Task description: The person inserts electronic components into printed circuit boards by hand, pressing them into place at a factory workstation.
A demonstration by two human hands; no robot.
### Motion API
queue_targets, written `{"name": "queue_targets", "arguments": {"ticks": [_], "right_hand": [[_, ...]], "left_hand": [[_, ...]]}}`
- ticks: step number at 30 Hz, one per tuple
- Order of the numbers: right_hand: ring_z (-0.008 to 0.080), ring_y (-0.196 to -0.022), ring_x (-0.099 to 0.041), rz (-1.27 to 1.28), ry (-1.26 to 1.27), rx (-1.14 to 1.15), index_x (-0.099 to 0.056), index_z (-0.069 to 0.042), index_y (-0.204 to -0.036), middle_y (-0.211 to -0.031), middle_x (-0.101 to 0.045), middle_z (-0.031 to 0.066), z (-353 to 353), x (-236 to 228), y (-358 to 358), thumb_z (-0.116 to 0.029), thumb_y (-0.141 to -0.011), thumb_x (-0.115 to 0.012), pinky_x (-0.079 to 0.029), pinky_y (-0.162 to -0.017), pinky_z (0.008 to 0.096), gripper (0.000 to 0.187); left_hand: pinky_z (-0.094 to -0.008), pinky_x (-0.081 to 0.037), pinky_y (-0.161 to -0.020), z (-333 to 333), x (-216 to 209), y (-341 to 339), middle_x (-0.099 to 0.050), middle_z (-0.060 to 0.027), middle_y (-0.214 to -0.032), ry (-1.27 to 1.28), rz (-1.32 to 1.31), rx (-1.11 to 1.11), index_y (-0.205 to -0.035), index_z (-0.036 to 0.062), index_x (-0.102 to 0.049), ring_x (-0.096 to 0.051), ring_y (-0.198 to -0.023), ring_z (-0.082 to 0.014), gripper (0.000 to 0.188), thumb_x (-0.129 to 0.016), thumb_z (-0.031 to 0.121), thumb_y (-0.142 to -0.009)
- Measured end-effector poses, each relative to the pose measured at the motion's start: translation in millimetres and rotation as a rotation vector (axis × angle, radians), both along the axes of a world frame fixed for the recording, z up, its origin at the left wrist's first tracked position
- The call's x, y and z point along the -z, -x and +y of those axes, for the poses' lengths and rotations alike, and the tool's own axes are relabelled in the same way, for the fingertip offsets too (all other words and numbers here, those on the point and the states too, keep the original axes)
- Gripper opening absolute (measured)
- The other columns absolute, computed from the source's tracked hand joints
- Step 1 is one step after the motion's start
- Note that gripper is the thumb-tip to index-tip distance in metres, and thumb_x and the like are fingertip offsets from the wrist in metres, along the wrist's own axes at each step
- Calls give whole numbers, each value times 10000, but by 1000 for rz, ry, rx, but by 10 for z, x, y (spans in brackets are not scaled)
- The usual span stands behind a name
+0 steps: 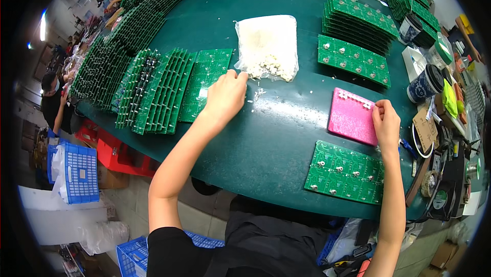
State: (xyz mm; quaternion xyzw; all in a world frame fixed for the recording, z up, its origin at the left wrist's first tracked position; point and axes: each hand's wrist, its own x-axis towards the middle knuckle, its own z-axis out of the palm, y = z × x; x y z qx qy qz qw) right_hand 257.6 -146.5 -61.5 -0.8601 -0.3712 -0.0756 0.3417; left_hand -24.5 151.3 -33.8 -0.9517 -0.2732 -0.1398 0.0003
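Note:
My left hand (225,95) is closed, its fingertips together at the lower left corner of a clear plastic bag (268,34). Small white parts (268,67) are heaped at the bag's near end, and a few lie loose on the table beside it. Whatever the left fingertips hold is too small to tell. At the right edge of a pink foam pad (353,118), my right hand (387,123) is closed in a pinch, its contents hidden. A row of white parts stands along the pad's far edge. Nearer me lies a green circuit board (345,172) with several metal-topped components, partly behind my right forearm.
Stacked circuit boards (358,18) stand at the far right, with another populated board (353,59) before them. Upright boards (163,93) line the left side. Patterned cups (425,83) and tools crowd the right edge. A blue crate (82,172) stands left, off the table.

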Motion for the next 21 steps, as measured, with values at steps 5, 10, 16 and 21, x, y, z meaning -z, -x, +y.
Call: {"name": "queue_targets", "arguments": {"ticks": [5,10,16,21], "right_hand": [[129,-690,-631,397,-158,35,-594,4,-946,-760,-634,68,-110,-232,156,-45,-914,-597,-501,-623,288,58],[102,-807,-580,504,-353,-233,-634,18,-947,-913,-626,51,-444,-679,1159,-3,-863,-633,-470,-722,233,86],[236,-780,-641,129,-376,-450,-655,-30,-975,-886,-666,101,-528,-697,1736,16,-737,-737,-513,-677,326,256],[236,-770,-641,174,-404,-409,-666,-33,-959,-883,-666,98,-636,-628,1790,18,-735,-744,-511,-670,323,243]], "left_hand": [[-415,-546,-694,71,22,-33,-614,-135,-883,69,-83,42,-936,36,-603,-649,-837,-290,111,-627,99,-849],[-267,-515,-697,-535,-230,-26,-650,-8,-841,1289,-349,257,-932,29,-644,-623,-774,-83,85,-658,70,-858],[-272,-552,-744,-1524,-241,-41,-676,-59,-938,2270,-180,342,-1044,16,-625,-653,-836,-119,160,-678,80,-907],[-275,-542,-752,-1736,-250,-73,-668,-88,-966,2411,-106,354,-1057,12,-612,-642,-819,-128,162,-666,64,-914]]}}
